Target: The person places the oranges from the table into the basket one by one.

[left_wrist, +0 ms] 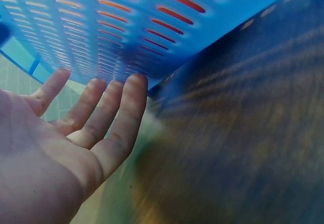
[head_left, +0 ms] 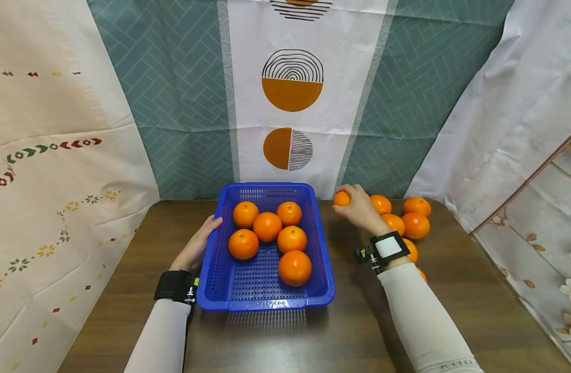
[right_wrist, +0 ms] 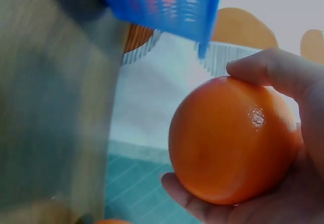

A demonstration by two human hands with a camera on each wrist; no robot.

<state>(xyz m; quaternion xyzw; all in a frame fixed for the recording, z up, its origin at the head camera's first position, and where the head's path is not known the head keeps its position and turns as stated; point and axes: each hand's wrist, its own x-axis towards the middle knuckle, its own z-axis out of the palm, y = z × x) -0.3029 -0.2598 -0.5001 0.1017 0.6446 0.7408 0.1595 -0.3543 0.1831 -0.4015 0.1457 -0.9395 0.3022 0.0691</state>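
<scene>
A blue plastic basket [head_left: 328,259] with slotted walls stands on the table, several oranges inside it, among them a large orange [head_left: 295,268] near its front right. My left hand [head_left: 198,244] is at the basket's left side; in the left wrist view its loosely extended fingers [left_wrist: 134,95] touch the slotted wall. To the right of the basket, my right hand [head_left: 361,211] grips an orange [head_left: 342,199] near the table's back edge. The right wrist view has that orange [right_wrist: 230,143] between thumb and fingers, with the palm behind it.
Several more oranges [head_left: 416,225] lie on the table right of my right hand, some partly hidden behind the wrist and forearm. The brown wooden table [head_left: 248,344] ends at a patterned curtain [head_left: 192,103] behind the basket. Printed cloth hangs at both sides.
</scene>
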